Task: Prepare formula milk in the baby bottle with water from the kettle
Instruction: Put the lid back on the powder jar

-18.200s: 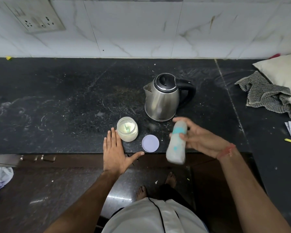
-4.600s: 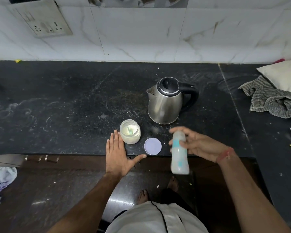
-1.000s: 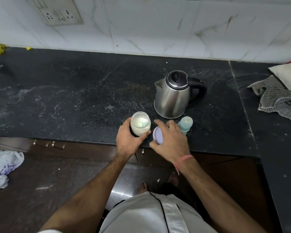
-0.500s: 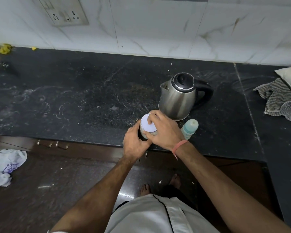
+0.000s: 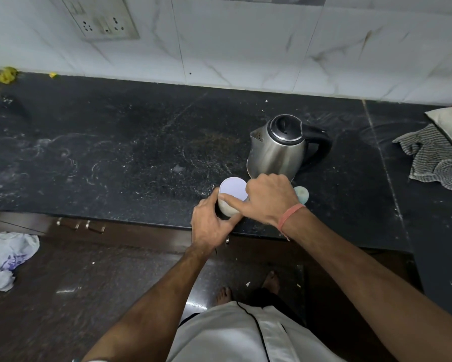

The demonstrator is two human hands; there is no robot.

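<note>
Now capping the formula jar [image 5: 227,209]: right hand [image 5: 269,198] pinching the newly seated lid [image 5: 232,188], left hand [image 5: 210,222] gripping glass; baby bottle [image 5: 301,193] parked right, mixing apparently finished.

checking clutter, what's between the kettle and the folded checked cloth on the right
Nothing: in the head view only bare black counter lies between the kettle and the checked cloth.
</note>
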